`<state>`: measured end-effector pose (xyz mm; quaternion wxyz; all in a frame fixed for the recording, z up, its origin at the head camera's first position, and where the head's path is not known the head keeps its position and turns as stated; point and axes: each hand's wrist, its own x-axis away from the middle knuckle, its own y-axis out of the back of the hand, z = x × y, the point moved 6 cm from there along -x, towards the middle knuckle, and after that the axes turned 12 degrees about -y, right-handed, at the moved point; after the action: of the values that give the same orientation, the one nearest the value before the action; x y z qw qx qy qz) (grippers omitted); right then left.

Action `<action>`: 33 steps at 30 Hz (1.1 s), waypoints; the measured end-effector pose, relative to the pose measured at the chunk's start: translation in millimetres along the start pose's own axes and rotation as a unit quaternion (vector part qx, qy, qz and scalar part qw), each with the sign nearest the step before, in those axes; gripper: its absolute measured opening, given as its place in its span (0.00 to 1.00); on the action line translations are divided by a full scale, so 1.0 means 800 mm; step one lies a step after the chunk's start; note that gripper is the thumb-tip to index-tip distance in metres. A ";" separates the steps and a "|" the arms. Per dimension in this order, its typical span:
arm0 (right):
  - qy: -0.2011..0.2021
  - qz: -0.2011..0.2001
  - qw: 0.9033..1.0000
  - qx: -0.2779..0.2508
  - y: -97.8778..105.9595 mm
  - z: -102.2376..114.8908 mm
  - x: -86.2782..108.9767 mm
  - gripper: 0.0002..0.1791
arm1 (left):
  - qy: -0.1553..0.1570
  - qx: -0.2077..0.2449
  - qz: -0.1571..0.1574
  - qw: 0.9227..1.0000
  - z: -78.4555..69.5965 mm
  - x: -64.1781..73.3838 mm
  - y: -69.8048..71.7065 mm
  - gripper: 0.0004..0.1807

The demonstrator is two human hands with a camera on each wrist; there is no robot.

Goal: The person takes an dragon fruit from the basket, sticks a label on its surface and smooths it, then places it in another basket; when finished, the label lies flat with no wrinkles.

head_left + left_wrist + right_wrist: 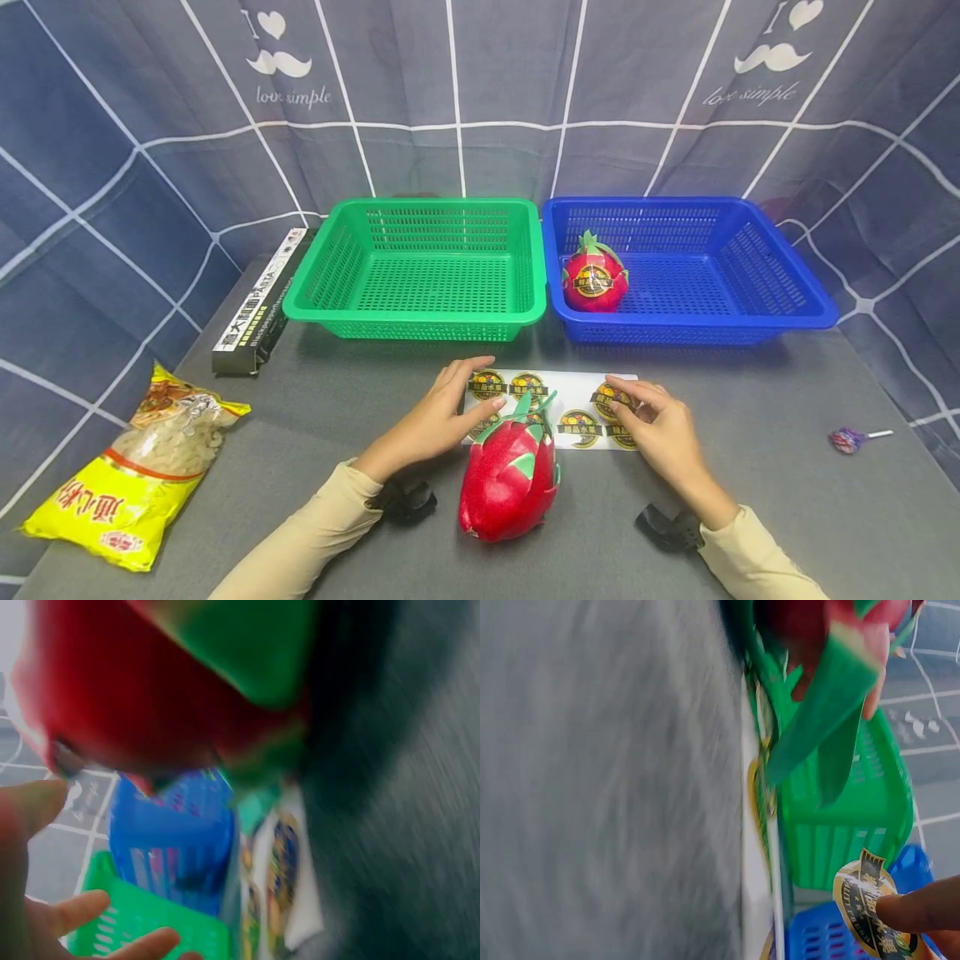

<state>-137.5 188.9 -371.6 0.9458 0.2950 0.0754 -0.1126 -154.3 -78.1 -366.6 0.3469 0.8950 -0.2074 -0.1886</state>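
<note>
My right hand (pixel 663 429) pinches a round black-and-gold sticker (pixel 866 904) by its edge, lifted off the white backing in the right wrist view. Below it lies the white sticker sheet (pixel 566 379), which carries several more round stickers. My left hand (pixel 442 412) is at the sheet's left end, fingers extended and holding nothing. Between the hands, at the sheet's near edge, a red dragon fruit (pixel 502 483) with green leaf tips lies on the table and covers part of the sheet. It looms large and blurred at the top of the left wrist view.
Behind the sheet stand a green basket (pixel 412 327) and a blue basket (pixel 705 329); the blue one holds a stickered dragon fruit (pixel 595 283). At the left are a black pasta box (pixel 258 308) and a yellow pasta bag (pixel 135 475). A lollipop (pixel 847 440) lies far right.
</note>
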 end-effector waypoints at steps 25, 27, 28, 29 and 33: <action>0.089 0.070 0.991 -0.064 -0.005 0.078 0.056 0.18 | 0.089 0.001 0.178 0.980 -0.041 0.029 -0.024 0.52; 0.097 0.082 0.990 -0.061 -0.005 0.082 0.061 0.18 | 0.091 0.001 0.183 0.979 -0.041 0.030 -0.024 0.52; 0.099 0.088 0.989 -0.060 -0.005 0.085 0.063 0.17 | 0.093 0.002 0.186 0.978 -0.041 0.030 -0.024 0.52; 0.099 0.095 0.989 -0.058 -0.005 0.086 0.065 0.17 | 0.093 0.004 0.189 0.977 -0.041 0.030 -0.024 0.52; 0.097 0.107 0.986 -0.089 -0.007 0.091 0.073 0.16 | 0.095 0.022 0.201 0.975 -0.040 0.031 -0.026 0.51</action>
<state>-77.4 132.6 -327.8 0.9630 0.2259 0.1446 0.0255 -113.1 -58.8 -364.1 0.3762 0.8563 -0.3531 -0.0250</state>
